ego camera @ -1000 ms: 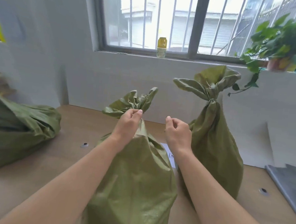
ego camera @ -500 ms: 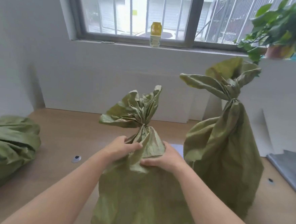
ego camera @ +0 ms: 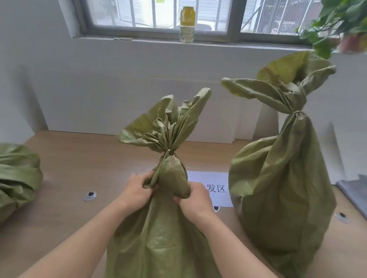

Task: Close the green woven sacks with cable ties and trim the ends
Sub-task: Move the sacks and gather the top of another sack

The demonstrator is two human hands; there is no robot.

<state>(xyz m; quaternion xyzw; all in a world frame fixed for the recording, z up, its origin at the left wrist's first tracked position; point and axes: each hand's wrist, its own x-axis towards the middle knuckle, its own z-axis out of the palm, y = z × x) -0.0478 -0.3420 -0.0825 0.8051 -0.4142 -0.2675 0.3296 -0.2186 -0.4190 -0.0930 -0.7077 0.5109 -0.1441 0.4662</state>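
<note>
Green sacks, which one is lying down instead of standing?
The sack at the far left: it lies slumped low, while the middle sack and the right sack stand upright with tied necks.

There's a yellow bottle [ego camera: 187,25] on the windowsill [ego camera: 217,46] in front of a barred window [ego camera: 133,5], with a leafy potted plant [ego camera: 349,22] off to the right (pretty blurry). A white paper sign [ego camera: 210,179] with printed characters lies on the wooden table [ego camera: 78,164], and there's a grey cloth [ego camera: 363,194] at the right edge.

Both hands [ego camera: 165,197] around tied green sack [ego camera: 162,241] on table [ego camera: 71,174]
</note>
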